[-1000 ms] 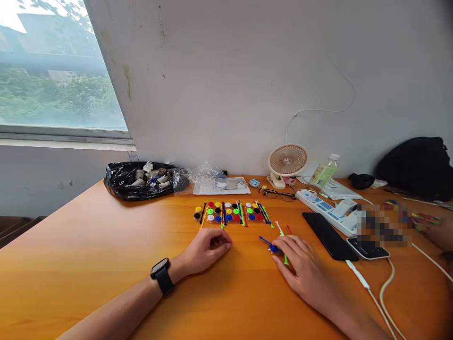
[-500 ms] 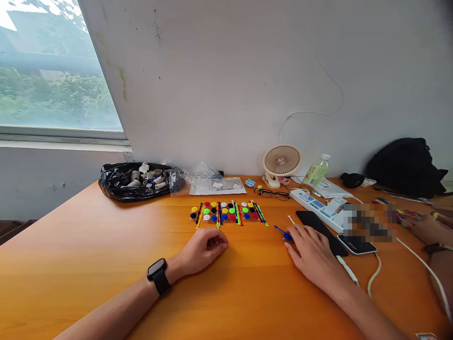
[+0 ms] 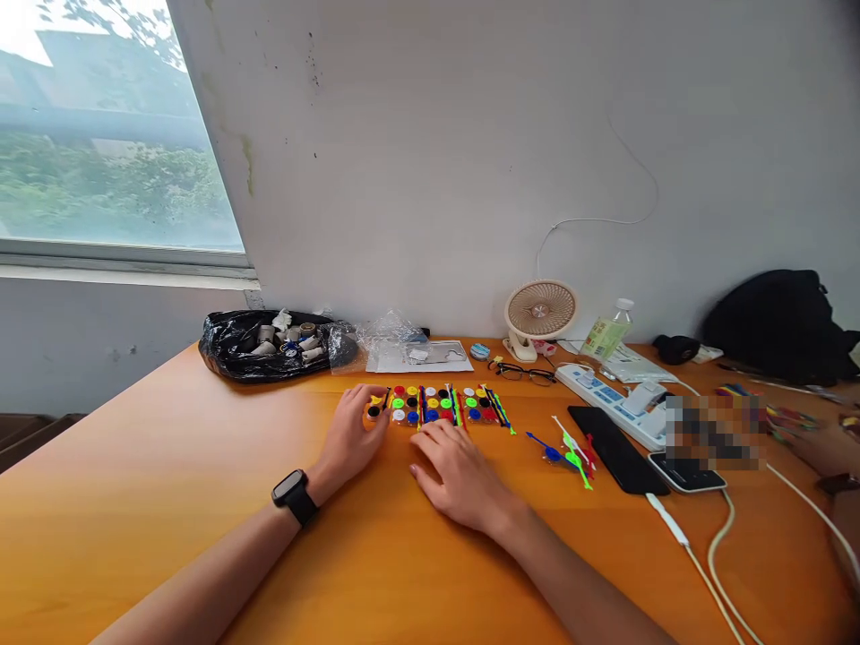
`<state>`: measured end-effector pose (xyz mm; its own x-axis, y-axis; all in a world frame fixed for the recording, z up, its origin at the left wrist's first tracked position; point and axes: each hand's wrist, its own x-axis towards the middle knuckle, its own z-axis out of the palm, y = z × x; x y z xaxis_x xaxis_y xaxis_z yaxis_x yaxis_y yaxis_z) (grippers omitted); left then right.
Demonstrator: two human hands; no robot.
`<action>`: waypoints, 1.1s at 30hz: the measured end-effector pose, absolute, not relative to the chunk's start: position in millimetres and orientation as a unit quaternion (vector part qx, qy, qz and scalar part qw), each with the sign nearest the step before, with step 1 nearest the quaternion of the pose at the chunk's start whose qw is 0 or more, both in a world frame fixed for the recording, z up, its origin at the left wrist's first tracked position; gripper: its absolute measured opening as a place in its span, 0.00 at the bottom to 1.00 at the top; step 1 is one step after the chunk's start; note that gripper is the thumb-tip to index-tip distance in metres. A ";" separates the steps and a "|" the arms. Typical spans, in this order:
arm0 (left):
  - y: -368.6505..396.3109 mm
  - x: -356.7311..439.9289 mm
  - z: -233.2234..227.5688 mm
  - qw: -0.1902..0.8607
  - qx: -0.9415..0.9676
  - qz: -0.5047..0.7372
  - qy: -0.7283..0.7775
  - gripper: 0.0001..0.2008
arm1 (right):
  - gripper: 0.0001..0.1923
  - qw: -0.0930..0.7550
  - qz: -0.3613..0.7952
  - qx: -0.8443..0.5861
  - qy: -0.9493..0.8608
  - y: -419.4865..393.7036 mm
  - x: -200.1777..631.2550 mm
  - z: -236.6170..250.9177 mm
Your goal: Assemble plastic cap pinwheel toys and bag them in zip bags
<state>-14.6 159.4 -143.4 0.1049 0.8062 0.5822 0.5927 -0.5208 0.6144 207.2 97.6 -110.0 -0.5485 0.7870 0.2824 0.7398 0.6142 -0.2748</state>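
Fingers point(image 3: 366, 400) of the left hand point(image 3: 349, 439) are lying loosely spread, tips touching the left end of the grid of coloured caps and sticks point(image 3: 440, 405); nothing is gripped. Right hand point(image 3: 457, 470) is resting palm down on the table point(image 3: 167, 502), fingers relaxed and empty, just short of the grid's near edge. A smartwatch point(image 3: 291, 494) is sitting on the left wrist.

The grid is lying straight ahead of both hands, its long axis running left to right across the table; the left hand is already on it, the right hand is close below its middle. Off to the right, well apart from the right hand, a small loose bunch of sticks point(image 3: 568, 451) is lying beside a black phone point(image 3: 614, 436).

Farther back: glasses point(image 3: 522, 370), a power strip point(image 3: 614, 400), a desk fan point(image 3: 539, 313), a bottle point(image 3: 608, 333), a black bag of small parts point(image 3: 265, 340). Another person's hand point(image 3: 823, 441) is showing at the far right edge.
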 end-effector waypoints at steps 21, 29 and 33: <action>174.1 -30.7 -154.2 0.093 0.773 0.365 0.510 0.15 | 0.06 0.248 0.156 -0.389 -0.873 91.0 212.1 -126.2; 151.8 -20.5 -109.5 0.105 0.683 0.540 0.481 0.07 | 0.07 0.249 0.164 -0.388 -0.872 91.9 212.6 -124.9; 110.5 -17.9 -58.6 0.116 0.616 0.653 0.425 0.08 | 0.06 0.247 0.168 -0.392 -0.870 91.4 212.3 -124.9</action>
